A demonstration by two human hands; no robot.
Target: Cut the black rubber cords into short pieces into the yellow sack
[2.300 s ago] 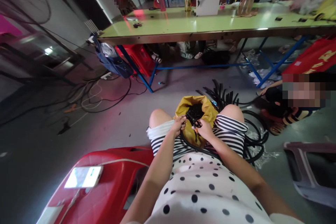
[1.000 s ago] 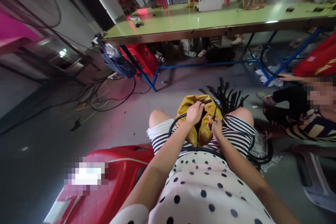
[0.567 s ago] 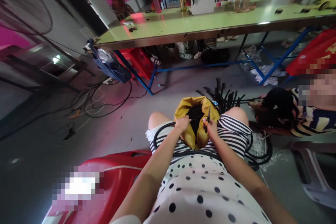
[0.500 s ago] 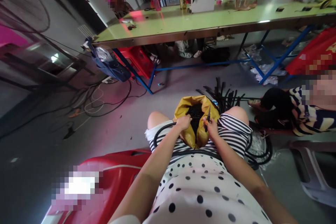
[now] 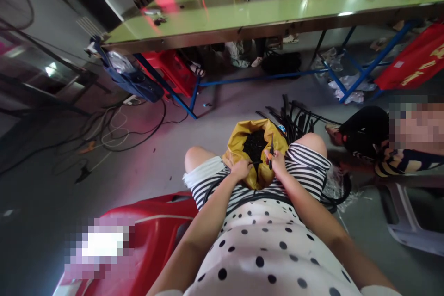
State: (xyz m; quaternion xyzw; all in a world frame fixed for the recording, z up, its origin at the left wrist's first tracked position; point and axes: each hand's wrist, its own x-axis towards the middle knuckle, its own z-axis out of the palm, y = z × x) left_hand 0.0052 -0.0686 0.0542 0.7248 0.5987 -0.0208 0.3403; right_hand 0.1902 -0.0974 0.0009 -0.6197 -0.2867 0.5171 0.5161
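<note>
Seated person, yellow bag (image 5: 243, 148) wedged upright between the knees, mouth open and full of short black pieces (image 5: 254, 141). Left hand (image 5: 240, 169) was clenched on a black tube (image 5: 212, 186) at the bag's near rim; the tube ran back from that hand, looping across the striped lap toward the body. Right hand (image 5: 277, 163) was closed round a small cutting tool (image 5: 271, 152), orange at the grip, blade end pointing up and away over the bag's mouth. The two hands sat close, just apart, with the tube's free end between them and slightly nearer the left. Tool's long axis stood roughly crosswise to the tube. More black tubing (image 5: 298, 118) lay on the floor beyond the right knee. Another person (image 5: 391, 148) crouched well apart, right side.
</note>
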